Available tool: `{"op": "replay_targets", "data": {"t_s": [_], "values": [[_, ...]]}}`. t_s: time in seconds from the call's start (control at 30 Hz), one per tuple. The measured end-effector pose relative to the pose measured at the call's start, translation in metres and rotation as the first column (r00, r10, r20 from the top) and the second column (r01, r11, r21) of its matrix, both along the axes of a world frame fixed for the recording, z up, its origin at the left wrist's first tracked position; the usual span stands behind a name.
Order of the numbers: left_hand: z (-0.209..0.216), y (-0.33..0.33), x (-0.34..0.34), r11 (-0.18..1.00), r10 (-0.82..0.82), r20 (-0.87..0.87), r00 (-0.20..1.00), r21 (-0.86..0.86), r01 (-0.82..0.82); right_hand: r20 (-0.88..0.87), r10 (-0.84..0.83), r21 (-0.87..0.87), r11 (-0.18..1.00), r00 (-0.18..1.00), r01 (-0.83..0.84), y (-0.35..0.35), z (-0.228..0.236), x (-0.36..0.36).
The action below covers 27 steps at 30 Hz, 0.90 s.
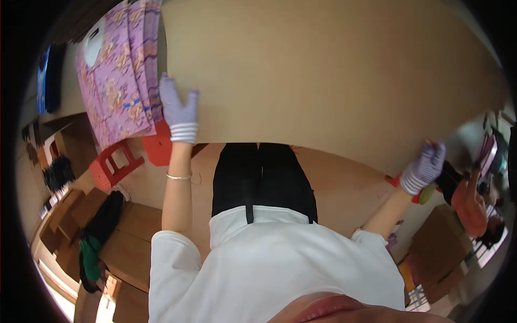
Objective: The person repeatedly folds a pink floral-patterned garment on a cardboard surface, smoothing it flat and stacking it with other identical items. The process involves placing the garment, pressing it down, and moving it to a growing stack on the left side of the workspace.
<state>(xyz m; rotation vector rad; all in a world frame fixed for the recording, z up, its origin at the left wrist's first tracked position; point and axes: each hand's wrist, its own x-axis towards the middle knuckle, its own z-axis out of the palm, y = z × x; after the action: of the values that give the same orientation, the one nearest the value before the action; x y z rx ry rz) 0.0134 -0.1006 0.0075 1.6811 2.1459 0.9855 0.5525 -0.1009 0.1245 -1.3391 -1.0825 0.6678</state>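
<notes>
A large, smooth brown sheet [301, 75], perhaps cardboard, spreads in front of me across most of the upper view. My left hand [179, 107], in a lavender glove with white cuff stripes and bare fingertips, lies on its left margin, thumb spread from the fingers. Just beyond that hand is a stack of folded pink-purple floral fabric [116, 81] with a white oval label on top. My right hand [425, 166], gloved the same way, has its fingers curled at the sheet's near right edge. The underside of that grip is hidden.
Red plastic stools [114, 163] stand below the table edge at left. Brown cartons [132, 237] are stacked behind me on the left, and more cartons [439, 239] on the right. Two other people are nearby, one in green [90, 255] at left, another [471, 202] at right.
</notes>
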Motion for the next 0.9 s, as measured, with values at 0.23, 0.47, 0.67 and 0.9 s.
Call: {"op": "replay_targets", "data": {"t_s": [0.23,0.47,0.67,0.9], "values": [[0.062,0.019,-0.044,0.950,0.305,0.496,0.813,-0.216,-0.225,0.238,0.006,-0.334,0.940,0.971,0.076,0.025,-0.038,0.068],[0.119,0.016,0.025,0.988,-0.105,0.077,0.991,-0.106,0.113,0.499,0.386,-0.400,0.897,0.776,-0.189,0.035,0.019,-0.069],[0.096,0.024,0.128,0.933,-0.360,-0.320,0.876,-0.146,0.330,0.722,0.400,-0.232,0.909,0.565,-0.348,0.040,-0.041,-0.192],[0.009,0.028,0.124,0.959,-0.279,-0.285,0.917,-0.029,0.283,0.853,0.211,-0.108,0.966,0.477,-0.234,0.054,-0.104,-0.216]]}}
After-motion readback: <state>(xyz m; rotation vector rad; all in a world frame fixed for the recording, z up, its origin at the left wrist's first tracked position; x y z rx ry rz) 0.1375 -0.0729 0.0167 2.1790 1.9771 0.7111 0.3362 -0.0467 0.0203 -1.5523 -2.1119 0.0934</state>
